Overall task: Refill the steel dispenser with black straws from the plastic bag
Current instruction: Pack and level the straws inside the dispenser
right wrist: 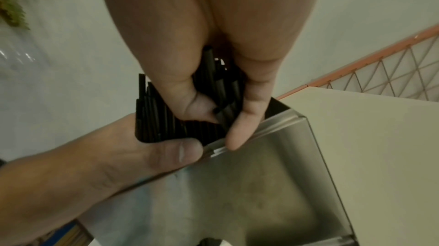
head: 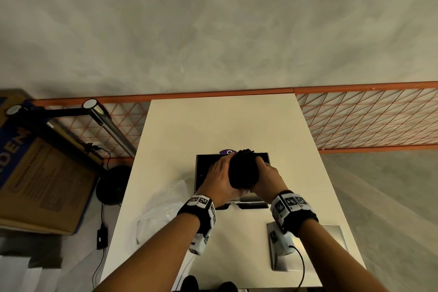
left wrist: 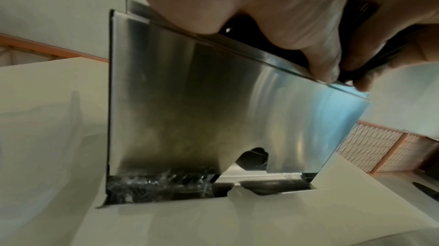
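The steel dispenser point(head: 201, 161) stands open-topped in the middle of the white table point(head: 213, 121). Both hands hold one thick bundle of black straws point(head: 243, 170) just above its opening. My left hand point(head: 221, 176) wraps the bundle's left side, and my right hand point(head: 265, 173) grips its right side. In the right wrist view the right hand point(right wrist: 223, 118) pinches the straws point(right wrist: 180, 126) at the dispenser's rim point(right wrist: 280, 118), with the left thumb point(right wrist: 166, 154) under them. The left wrist view shows the dispenser's shiny front wall point(left wrist: 213, 99). The clear plastic bag point(head: 161, 216) lies crumpled to the left.
A flat steel lid point(head: 331, 249) lies on the table's near right. Something purple point(head: 226, 151) peeks out behind the dispenser. An orange wire rack point(head: 367, 121) runs along the wall. At the left are a cardboard box point(head: 35, 173) and a black lamp point(head: 104, 121).
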The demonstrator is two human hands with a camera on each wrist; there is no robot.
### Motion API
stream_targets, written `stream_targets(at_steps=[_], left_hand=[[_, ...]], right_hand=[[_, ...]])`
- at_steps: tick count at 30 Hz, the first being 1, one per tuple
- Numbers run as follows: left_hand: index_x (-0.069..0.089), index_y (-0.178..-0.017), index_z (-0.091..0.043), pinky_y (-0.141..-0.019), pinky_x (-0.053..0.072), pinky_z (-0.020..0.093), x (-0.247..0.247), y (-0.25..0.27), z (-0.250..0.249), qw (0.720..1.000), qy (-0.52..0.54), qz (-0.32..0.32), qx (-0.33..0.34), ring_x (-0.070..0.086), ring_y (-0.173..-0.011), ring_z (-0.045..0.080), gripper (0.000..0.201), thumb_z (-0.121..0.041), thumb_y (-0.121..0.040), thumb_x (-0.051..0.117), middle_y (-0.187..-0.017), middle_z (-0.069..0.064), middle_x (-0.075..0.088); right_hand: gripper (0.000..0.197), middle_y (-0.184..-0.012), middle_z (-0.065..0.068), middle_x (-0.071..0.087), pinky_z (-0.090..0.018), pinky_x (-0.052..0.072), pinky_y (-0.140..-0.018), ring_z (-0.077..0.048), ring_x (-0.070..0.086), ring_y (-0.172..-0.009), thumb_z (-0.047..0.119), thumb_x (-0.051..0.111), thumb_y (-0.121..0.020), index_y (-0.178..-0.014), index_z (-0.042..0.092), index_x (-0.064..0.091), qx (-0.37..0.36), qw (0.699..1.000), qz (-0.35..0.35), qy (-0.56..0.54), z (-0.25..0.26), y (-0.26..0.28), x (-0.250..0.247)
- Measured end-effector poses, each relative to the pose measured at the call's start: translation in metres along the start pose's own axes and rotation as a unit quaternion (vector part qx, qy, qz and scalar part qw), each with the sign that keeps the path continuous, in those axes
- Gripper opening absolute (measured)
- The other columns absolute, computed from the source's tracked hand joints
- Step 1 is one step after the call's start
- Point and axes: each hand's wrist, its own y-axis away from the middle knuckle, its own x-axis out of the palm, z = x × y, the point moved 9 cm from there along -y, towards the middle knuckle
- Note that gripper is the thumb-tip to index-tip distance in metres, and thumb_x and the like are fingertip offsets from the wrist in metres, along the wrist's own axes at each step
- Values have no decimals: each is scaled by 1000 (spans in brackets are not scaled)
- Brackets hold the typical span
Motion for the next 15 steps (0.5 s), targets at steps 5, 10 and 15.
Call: stream_targets(at_steps=[5, 10, 15], left_hand=[[24, -152, -34, -117, 36, 35, -7, 1, 1, 999, 37, -32, 8, 40, -140, 13, 113, -46, -61, 90, -149, -8, 43], [31, -152, -26, -115, 35, 24, -17, 5, 2, 994, 72, -86, 6, 41, -137, 8, 109, -33, -63, 94, -138, -20, 39], [32, -150, -29, -114, 39, 27, -23, 6, -1, 991, 70, -109, 18, 44, -137, 11, 105, -33, -65, 94, -136, -20, 41]], right_hand=[[45, -110, -10, 66, -28, 44, -71, -34, 63, -97, 16, 69, -78, -116, 16, 46, -11, 999, 14, -27, 9, 0, -9], [41, -94, -4, 68, -31, 48, -68, -28, 65, -84, 9, 65, -76, -111, 21, 49, -3, 996, 53, -67, 14, -5, -22], [40, -73, -9, 72, -30, 56, -59, -21, 71, -58, 0, 56, -72, -107, 19, 49, 28, 990, 71, -119, 10, -14, -24]])
